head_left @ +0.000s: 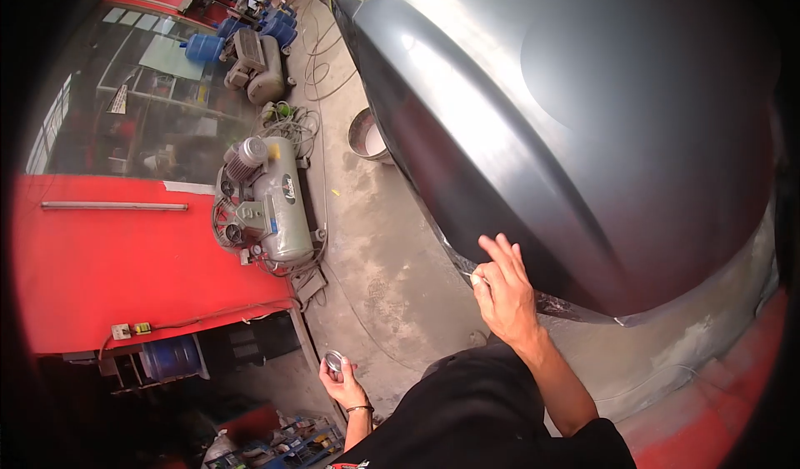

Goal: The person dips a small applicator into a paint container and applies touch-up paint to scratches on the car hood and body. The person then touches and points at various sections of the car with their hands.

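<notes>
My left hand (341,387) is low in the view, away from the dark panel, with its fingers closed round a small round silvery object (334,361) that looks like a little tin or lid. Over the near left edge of a dark grey car hood (533,161) is my right hand (507,301). Its thumb and index finger are pinched together, while the other fingers stretch out. Something thin and pale shows at the pinch, too small to name. Whether that hand touches the hood I cannot tell.
To the left stand a grey air compressor (285,198) and another compressor (265,71) behind it, beside a red wall (142,252). A bucket (360,136) with whitish contents sits against the hood's left side. Hoses (315,73) trail over the concrete floor (375,252).
</notes>
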A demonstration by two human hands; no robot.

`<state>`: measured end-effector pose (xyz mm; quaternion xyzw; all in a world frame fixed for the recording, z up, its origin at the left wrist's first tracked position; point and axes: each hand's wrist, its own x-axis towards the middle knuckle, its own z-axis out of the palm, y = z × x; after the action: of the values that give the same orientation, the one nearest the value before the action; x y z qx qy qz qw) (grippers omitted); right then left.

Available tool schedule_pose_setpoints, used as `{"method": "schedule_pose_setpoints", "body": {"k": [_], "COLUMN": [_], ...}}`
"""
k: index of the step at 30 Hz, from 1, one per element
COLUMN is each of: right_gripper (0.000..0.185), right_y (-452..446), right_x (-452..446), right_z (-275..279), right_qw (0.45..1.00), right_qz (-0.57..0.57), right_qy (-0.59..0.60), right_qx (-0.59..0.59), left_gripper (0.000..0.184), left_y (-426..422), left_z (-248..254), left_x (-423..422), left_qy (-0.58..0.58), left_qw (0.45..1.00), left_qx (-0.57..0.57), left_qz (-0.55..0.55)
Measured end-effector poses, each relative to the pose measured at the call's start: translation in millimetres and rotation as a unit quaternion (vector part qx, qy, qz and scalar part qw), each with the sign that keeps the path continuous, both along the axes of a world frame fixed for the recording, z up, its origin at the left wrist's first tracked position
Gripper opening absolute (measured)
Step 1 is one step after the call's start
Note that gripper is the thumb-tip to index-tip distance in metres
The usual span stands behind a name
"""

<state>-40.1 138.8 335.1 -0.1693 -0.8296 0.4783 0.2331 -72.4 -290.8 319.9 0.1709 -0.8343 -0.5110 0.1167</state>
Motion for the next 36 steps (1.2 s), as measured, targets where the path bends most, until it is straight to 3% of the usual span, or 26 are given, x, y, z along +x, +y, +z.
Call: {"method": "schedule_pose_setpoints", "body": {"k": [5, 7, 8, 9, 10, 12, 15, 16, 17, 18, 20, 23, 26, 27, 31, 33, 36], "right_gripper": [0.012, 0.013, 0.018, 0.022, 0.024, 0.028, 0.037, 0.036, 0.037, 0.036, 0.030, 0.035, 0.025, 0.016, 0.012, 0.009, 0.009], "right_y": [-33.5, -57.4, -62.2, -72.8, -82.2, -100.4, -138.2, -146.5, -156.6, -166.7, -185.3, -210.9, -240.3, -249.7, -265.5, -266.1, -262.0], "right_x": [68.7, 112.2, 136.4, 169.4, 203.5, 285.6, 457.4, 480.3, 540.5, 561.2, 612.0, 638.0, 595.2, 602.7, 628.5, 628.5, 629.2], "right_z": [-41.5, -99.0, -118.5, -158.4, -189.4, -232.4, -362.5, -319.6, -363.9, -336.4, -331.0, -305.2, -234.7, -250.4, -296.9, -293.4, -267.0], "right_qw": [0.982, 0.979, 0.957, 0.964, 0.924, 0.899, 0.829, 0.812, 0.782, 0.768, 0.746, 0.738, 0.736, 0.761, 0.782, 0.790, 0.771], "right_qz": [0.068, 0.033, 0.024, -0.008, -0.060, -0.160, -0.242, -0.248, -0.256, -0.248, -0.249, -0.250, -0.322, -0.315, -0.372, -0.394, -0.412], "right_qy": [-0.112, -0.144, -0.249, -0.229, -0.311, -0.375, -0.488, -0.515, -0.560, -0.588, -0.610, -0.590, -0.536, -0.530, -0.439, -0.370, -0.375], "right_qx": [-0.134, -0.142, -0.145, -0.137, -0.213, -0.162, -0.131, -0.117, -0.092, -0.048, -0.098, -0.213, -0.261, -0.202, -0.241, -0.290, -0.308], "left_gripper": [0.064, 0.064, 0.064, 0.065, 0.065, 0.066, 0.068, 0.069, 0.070, 0.071, 0.072, 0.073, 0.073, 0.074, 0.076, 0.077, 0.077], "left_y": [-12.4, -23.4, -21.3, -33.9, -39.1, -25.5, -37.5, -36.1, -37.4, -38.8, -46.5, -54.9, -61.5, -63.1, -66.6, -64.3, -62.7], "left_z": [-24.3, -43.8, -49.0, -61.7, -76.3, -74.7, -81.1, -86.3, -82.8, -79.7, -77.5, -77.9, -84.9, -81.9, -75.7, -65.8, -59.8], "left_x": [16.3, 22.6, 24.7, 26.6, 32.7, 49.7, 74.6, 83.6, 93.3, 103.5, 119.8, 150.1, 176.8, 182.1, 205.2, 212.5, 217.9], "left_qy": [0.001, 0.018, 0.015, -0.003, -0.016, -0.044, -0.006, 0.015, 0.009, 0.001, -0.003, -0.014, -0.028, -0.024, -0.024, -0.009, -0.004], "left_qw": [0.999, 0.999, 0.998, 0.997, 0.997, 0.991, 0.988, 0.985, 0.984, 0.982, 0.979, 0.975, 0.968, 0.966, 0.957, 0.951, 0.946], "left_qx": [0.023, 0.025, 0.038, 0.046, 0.052, 0.088, 0.105, 0.109, 0.110, 0.112, 0.096, 0.072, 0.084, 0.088, 0.049, 0.020, 0.014], "left_qz": [-0.033, -0.044, -0.055, -0.059, -0.062, -0.092, -0.116, -0.132, -0.141, -0.153, -0.180, -0.212, -0.233, -0.241, -0.285, -0.309, -0.325]}}
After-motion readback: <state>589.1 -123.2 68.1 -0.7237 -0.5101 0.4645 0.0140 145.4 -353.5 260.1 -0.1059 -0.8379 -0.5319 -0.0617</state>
